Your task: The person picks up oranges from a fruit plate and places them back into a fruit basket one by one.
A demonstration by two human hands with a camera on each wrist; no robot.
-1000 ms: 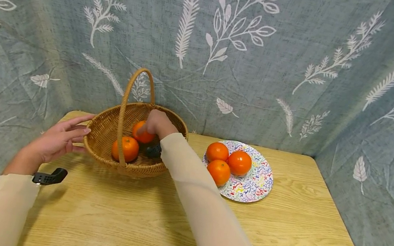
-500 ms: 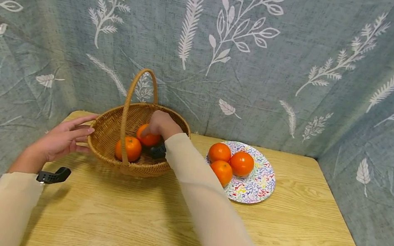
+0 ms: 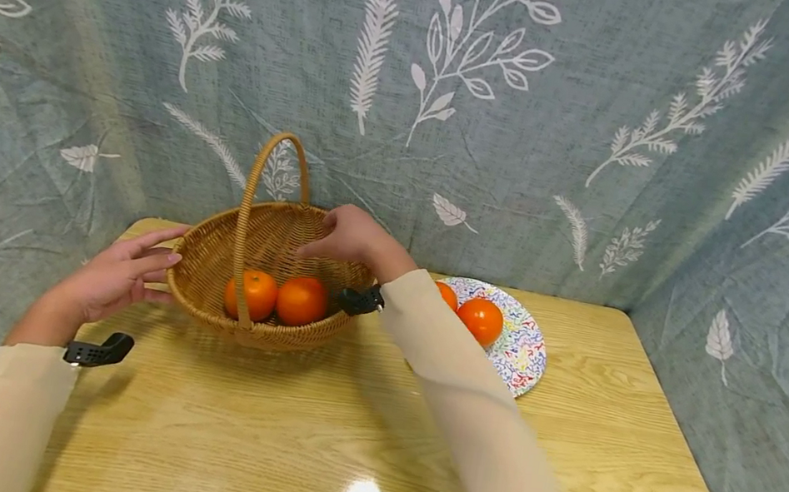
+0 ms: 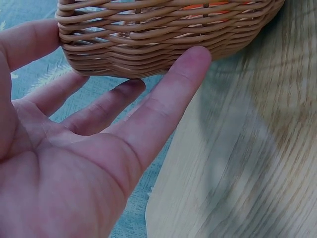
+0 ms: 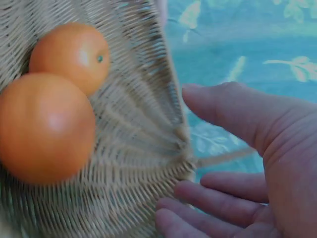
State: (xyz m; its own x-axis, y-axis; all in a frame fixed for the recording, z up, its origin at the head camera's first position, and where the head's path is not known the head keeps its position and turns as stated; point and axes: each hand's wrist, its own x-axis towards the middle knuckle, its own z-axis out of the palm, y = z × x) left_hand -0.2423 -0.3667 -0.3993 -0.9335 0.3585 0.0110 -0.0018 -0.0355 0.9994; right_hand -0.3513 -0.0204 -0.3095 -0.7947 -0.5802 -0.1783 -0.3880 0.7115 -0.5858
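Note:
In the head view, a wicker basket (image 3: 203, 282) with an arched handle sits at the table's back left. Two oranges lie side by side in it, the left orange (image 3: 262, 295) partly behind the handle and the right orange (image 3: 302, 301) beside it. My left hand (image 3: 112, 282) touches the basket's left end; the left wrist view has its outstretched fingers (image 4: 163, 106) against the woven wall. My right hand (image 3: 357, 241) hovers over the basket's right part, holding nothing. Its thumb and fingers are spread in the right wrist view, apart from the oranges.
A colourfully patterned plate (image 3: 524, 348) stands right of the basket, partly covered by my right sleeve (image 3: 452, 372). Two oranges show on it, one orange (image 3: 480, 322) fully and one orange (image 3: 447, 294) partly. A patterned grey-blue cloth (image 3: 413, 114) hangs behind the table (image 3: 636, 465).
My right hand has let go of the orange and risen to the right. That orange now lies beside the other in the basket. The sleeve covers more of the plate; my left hand stays put.

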